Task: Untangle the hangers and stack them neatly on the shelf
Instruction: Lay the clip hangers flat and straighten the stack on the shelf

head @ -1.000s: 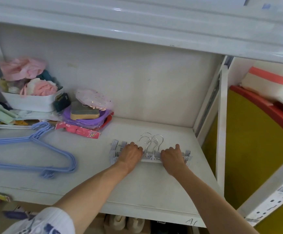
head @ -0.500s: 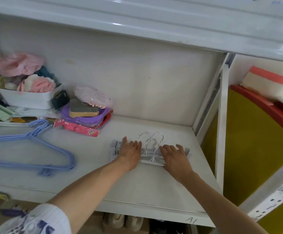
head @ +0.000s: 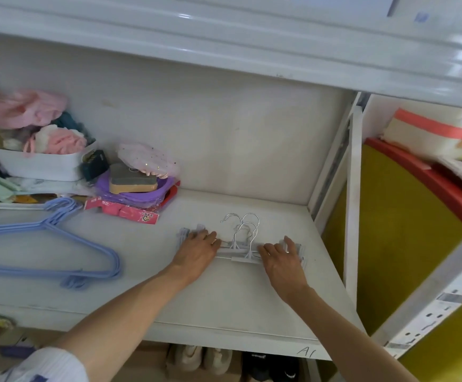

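Both hands are flattening onto a small stack of white clip hangers (head: 240, 250) lying toward the right side of the white shelf (head: 224, 304), w/ the metal hooks (head: 242, 226) pointing to the back wall; the left hand (head: 196, 250) is covering the left end of the stack, the right hand (head: 280, 257) the right end. A sec ago both were curled into loose fists gripping the bars; now the fingers (head: 289, 244) are opening out, lying loosely spread & palm-down on the plastic, pinching nothing, w/ the right hand having slid outward toward the clips at that end. The bars are sitting roughly parallel but not flush: one front bar is jutting toward the shelf edge, & the hooks are fanning apart rather than nesting. Reading it, the untangling of this bunch looks done & the person is squaring up the pile, pressing & nudging the ends into line. A separate bunch of blue hangers (head: 58, 244) is resting well apart on the left of the same shelf, hooks aimed at the clutter behind: a white bin (head: 39, 165) of soft pink items & a purple dish (head: 141, 193) holding a sponge. Whether the blue bunch is properly aligned is hard to tell from here, so the job appears near its end, not finished
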